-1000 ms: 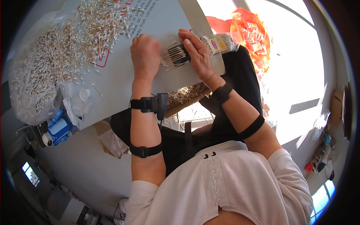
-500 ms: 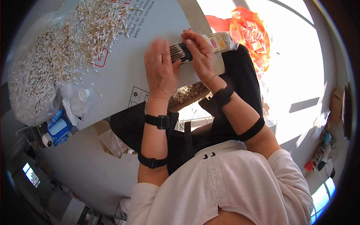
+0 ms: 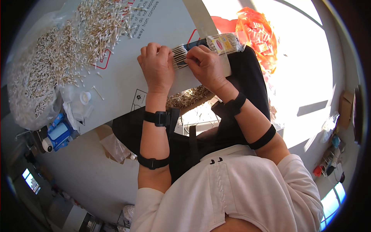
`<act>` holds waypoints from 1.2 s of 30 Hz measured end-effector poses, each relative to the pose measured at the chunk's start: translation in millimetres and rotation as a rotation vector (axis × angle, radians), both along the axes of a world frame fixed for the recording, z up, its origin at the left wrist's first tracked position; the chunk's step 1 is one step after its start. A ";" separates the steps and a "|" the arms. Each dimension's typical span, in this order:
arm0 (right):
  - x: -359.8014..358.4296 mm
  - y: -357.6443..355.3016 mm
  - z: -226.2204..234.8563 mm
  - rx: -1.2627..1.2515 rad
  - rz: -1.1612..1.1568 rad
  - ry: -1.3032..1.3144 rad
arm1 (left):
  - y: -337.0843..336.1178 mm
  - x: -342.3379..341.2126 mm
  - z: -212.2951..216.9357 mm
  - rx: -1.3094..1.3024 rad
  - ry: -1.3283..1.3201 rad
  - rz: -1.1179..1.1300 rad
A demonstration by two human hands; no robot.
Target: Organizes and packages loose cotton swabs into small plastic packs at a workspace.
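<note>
Looking down at the grey board (image 3: 123, 73) that lies across our lap, we see both our hands meeting near its right end. Our left hand (image 3: 156, 67) is curled shut, fingers folded over the left end of a bundle of cotton swabs (image 3: 181, 56) — the white tips fan out just beside its knuckles. Our right hand (image 3: 205, 63) is also closed on the same bundle, pinching it from the right, thumb and fingers pressed to the sticks. Past the right hand, toward the board's right edge, the bundle runs into a clear plastic sleeve (image 3: 226, 42) with a red and yellow label. Both wrists carry black straps.

On the board's left half lies a wide heap of loose swabs (image 3: 77, 34), scattered well apart from the hands, and at the far left end sits a clear bag of swabs (image 3: 27, 85). Below the heap, near the board's lower edge, rests a small white cap (image 3: 84, 97). Off the board's upper right corner lies a crumpled orange bag (image 3: 257, 33) — in bright sun. Under the board's lower left corner sits a blue box (image 3: 60, 131).
</note>
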State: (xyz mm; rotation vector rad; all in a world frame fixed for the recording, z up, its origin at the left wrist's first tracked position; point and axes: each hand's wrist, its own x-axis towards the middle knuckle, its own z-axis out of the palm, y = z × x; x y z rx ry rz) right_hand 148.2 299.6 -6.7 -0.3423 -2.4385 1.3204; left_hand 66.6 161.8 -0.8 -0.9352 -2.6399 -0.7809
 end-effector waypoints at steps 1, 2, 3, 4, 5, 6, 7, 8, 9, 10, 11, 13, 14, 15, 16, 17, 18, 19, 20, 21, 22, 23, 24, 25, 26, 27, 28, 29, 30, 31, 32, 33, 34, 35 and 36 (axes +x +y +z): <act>7.1 -4.0 -1.6 0.000 0.000 0.000 | 1.2 -6.0 1.1 0.000 0.000 0.000; 14.0 -6.9 -3.1 -0.015 0.005 -0.012 | 2.6 -11.3 0.1 -0.034 -0.012 -0.036; 18.0 -8.1 -5.2 -0.030 0.011 -0.024 | 3.6 -15.6 -0.6 -0.068 -0.024 -0.072; 19.3 -8.3 -8.0 -0.030 0.008 -0.025 | 4.2 -19.4 -1.2 -0.068 -0.025 -0.075; 19.9 -8.6 -8.8 -0.022 0.014 0.002 | 4.7 -22.6 -2.4 -0.073 -0.026 -0.094; 20.4 -8.8 -9.7 -0.013 0.020 0.029 | 4.6 -24.2 -3.4 -0.077 -0.027 -0.112; 20.7 -9.0 -10.4 -0.014 0.018 0.027 | 4.0 -24.9 -4.4 -0.079 -0.029 -0.115; 20.7 -8.4 -10.8 -0.011 0.017 0.028 | 4.9 -25.7 -3.5 -0.082 -0.028 -0.127; 20.8 -7.8 -11.2 -0.007 0.017 0.028 | 5.7 -26.3 -2.8 -0.086 -0.028 -0.138; 21.0 -7.1 -11.7 -0.007 0.015 0.026 | 6.4 -26.5 -2.1 -0.086 -0.030 -0.141; 21.1 -7.3 -11.9 -0.006 0.016 0.032 | 5.9 -26.5 -1.4 -0.090 -0.025 -0.162; 21.1 -7.2 -12.6 -0.006 0.015 0.036 | 5.6 -27.1 -0.4 -0.095 -0.021 -0.186; 20.8 -7.7 -12.5 -0.014 0.014 0.042 | 4.8 -27.3 -0.2 -0.101 -0.020 -0.207; 20.6 -8.1 -12.4 -0.021 0.013 0.049 | 4.1 -27.5 0.0 -0.106 -0.019 -0.229; 20.3 -8.4 -12.6 -0.023 0.012 0.047 | 3.8 -28.4 0.2 -0.107 -0.021 -0.230; 19.9 -8.4 -12.9 -0.008 0.014 0.052 | 4.2 -29.8 0.3 -0.117 0.003 -0.253; 19.7 -8.4 -13.1 0.007 0.016 0.057 | 4.5 -30.6 0.5 -0.127 0.028 -0.276; 19.8 -8.3 -13.2 0.007 0.015 0.057 | 4.6 -30.7 0.8 -0.128 0.027 -0.277; 19.9 -7.8 -13.5 -0.009 0.016 0.052 | 4.8 -31.2 0.9 -0.147 0.010 -0.276; 20.0 -7.4 -13.7 -0.024 0.017 0.048 | 5.1 -31.6 1.0 -0.167 -0.006 -0.276; 20.5 -7.3 -14.6 -0.024 0.016 0.050 | 5.2 -31.7 1.4 -0.167 -0.004 -0.276; 20.7 -7.3 -15.4 -0.067 0.015 0.054 | 5.1 -31.9 1.0 -0.130 -0.033 -0.252; 21.0 -6.9 -16.2 -0.110 0.013 0.057 | 5.3 -32.2 0.6 -0.094 -0.061 -0.228; 21.3 -6.0 -17.0 -0.108 0.012 0.060 | 6.0 -32.8 0.0 -0.092 -0.058 -0.229; 21.4 -5.9 -16.9 -0.125 0.015 0.060 | 6.6 -33.3 -0.1 -0.081 -0.033 -0.206; 21.4 -5.9 -16.8 -0.142 0.018 0.060 | 7.3 -34.0 -0.2 -0.069 -0.007 -0.183; 21.3 -5.9 -16.9 -0.142 0.017 0.061 | 8.2 -35.1 -0.5 -0.070 -0.006 -0.184; 21.1 -5.9 -16.9 -0.146 0.012 0.063 | 9.1 -36.4 -0.9 -0.082 0.005 -0.176; 21.0 -5.9 -16.8 -0.151 0.007 0.065 | 10.0 -37.6 -1.3 -0.094 0.016 -0.168; 21.1 -5.7 -16.7 -0.151 0.007 0.065 | 10.2 -38.6 -1.6 -0.094 0.017 -0.169; 21.1 -5.4 -16.2 -0.168 0.008 0.062 | 9.6 -39.8 -2.9 -0.110 0.008 -0.169; 21.0 -5.2 -15.6 -0.185 0.009 0.060 | 9.2 -40.8 -4.2 -0.126 -0.001 -0.169; 20.9 -5.0 -15.1 -0.185 0.010 0.060 | 9.3 -42.0 -5.6 -0.127 0.000 -0.168; 20.8 -4.5 -14.2 -0.230 0.001 0.058 | 10.1 -43.1 -7.2 -0.128 0.012 -0.173; 20.7 -4.2 -13.5 -0.274 -0.008 0.055 | 10.4 -43.4 -8.6 -0.130 0.025 -0.177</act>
